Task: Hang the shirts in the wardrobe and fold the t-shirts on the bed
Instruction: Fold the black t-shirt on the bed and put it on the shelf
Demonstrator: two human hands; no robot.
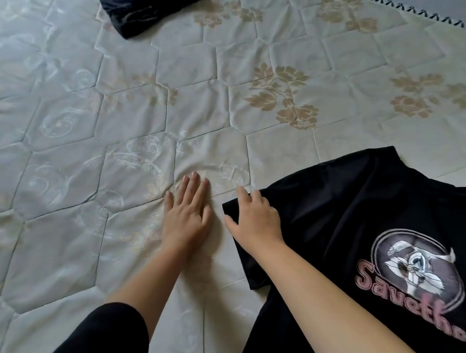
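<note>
You are laying your left hand [187, 217] flat on the pale quilted bedspread [176, 107], which is stitched in hexagons and printed with beige flowers. Its fingers [195, 184] are lying straight and close together, holding nothing. A black sleeve [107, 333] is covering that arm up to about the elbow.

Just beside it, you are resting your right hand [256, 220] on the short sleeve [256, 278] of the black t-shirt [358, 208]. The fingers are bending over the sleeve's far corner, the first one reaching past the hem onto the bedspread and the thumb stretching out along the near hem. Whether they are actually pinching the cloth cannot be told.

The t-shirt is lying spread out on the bed at your right, print upward, showing a grey rabbit in a ring above pink lettering [415, 267]. A second dark crumpled garment [143, 4] is lying well apart from it, at the far side of the bed, partly cut off by the view.
</note>
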